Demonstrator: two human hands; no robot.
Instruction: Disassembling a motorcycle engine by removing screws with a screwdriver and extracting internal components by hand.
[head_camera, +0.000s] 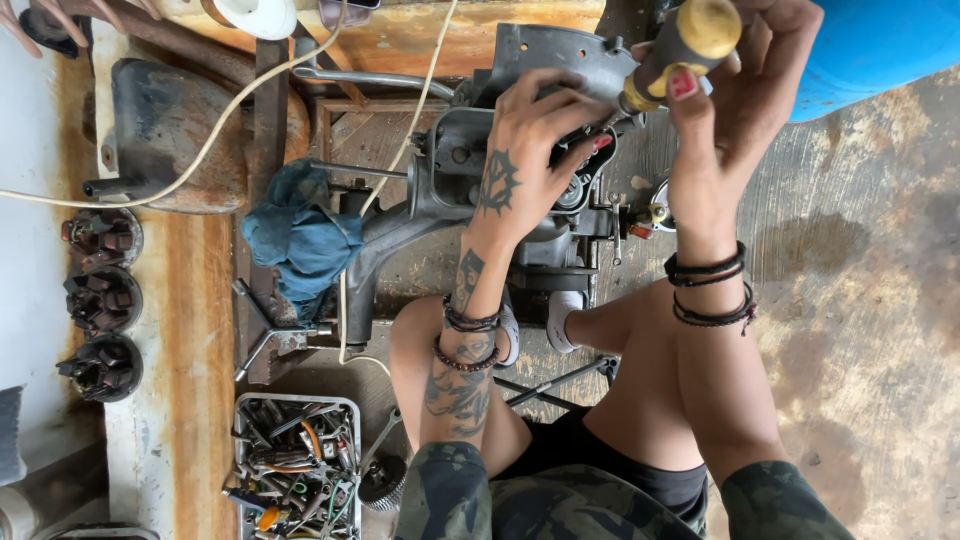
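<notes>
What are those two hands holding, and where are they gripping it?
The right hand grips a screwdriver by its yellow handle. The left hand rests on the grey engine part, fingers near the tool's tip; it holds nothing clearly.

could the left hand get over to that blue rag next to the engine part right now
Probably yes. The blue rag lies just to the left of the left hand, which rests on the grey engine part, with only a thin rod and a cord between. It would have to let go first.

The left hand (520, 160) rests on a grey engine part (530, 200) while the right hand (735, 90) grips a yellow-handled screwdriver (680, 50).
</notes>
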